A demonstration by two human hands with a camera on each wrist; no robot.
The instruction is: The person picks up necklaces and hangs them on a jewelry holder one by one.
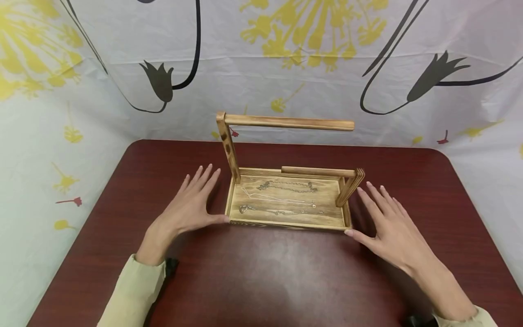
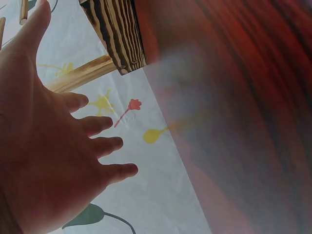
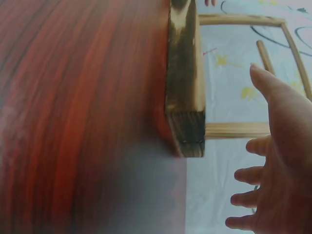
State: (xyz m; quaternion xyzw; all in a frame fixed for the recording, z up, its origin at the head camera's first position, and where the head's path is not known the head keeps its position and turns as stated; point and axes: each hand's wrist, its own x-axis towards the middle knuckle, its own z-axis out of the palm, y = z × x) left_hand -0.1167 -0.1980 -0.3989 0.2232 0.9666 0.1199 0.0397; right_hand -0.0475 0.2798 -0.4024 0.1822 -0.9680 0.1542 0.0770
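Note:
A shallow wooden tray stand (image 1: 286, 224) sits on the table, with one tall post and bar (image 1: 290, 122) at its left and a shorter post and bar (image 1: 318, 171) at its right. Inside the tray lie a dark chain (image 1: 290, 186), a thin pale chain with a small pendant (image 1: 282, 200) and another fine chain (image 1: 282, 211). My left hand (image 1: 189, 204) is spread at the tray's left end, its thumb tip at the front left corner. At the opposite end my right hand (image 1: 392, 231) is spread too, thumb tip at the front right corner. Neither hand grips anything.
The stand rests on a dark red wooden table (image 1: 278, 277) with rounded back corners. Behind it hangs a white cloth (image 1: 261, 86) printed with yellow, red and dark flowers. The tall bar rises well above the tray.

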